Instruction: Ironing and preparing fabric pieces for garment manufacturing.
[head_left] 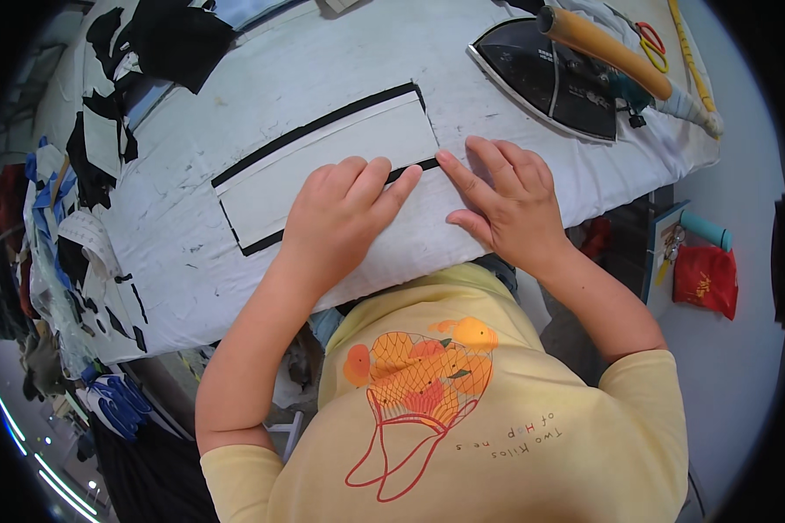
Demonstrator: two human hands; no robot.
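A long white rectangular panel (323, 161), edged with black fabric, lies on the white cloth-covered table at a slant. My left hand (340, 209) rests palm down on its near part, fingers bent onto the white surface and the thumb stretched along the near black edge. My right hand (510, 196) is spread flat, its index fingertip touching the panel's near right corner. Its other fingers lie on the table cloth, and the thumb points left, apart from the panel. Part of the near edge is hidden beneath my left hand. Neither hand grips anything.
A black iron (545, 78) with a tan handle lies at the right, close beyond my right hand. Scissors (650, 48) and a yellow measuring tape (693, 65) are behind it. Black fabric scraps (179, 39) lie far left. A red pouch (705, 281) hangs beyond the table's right edge.
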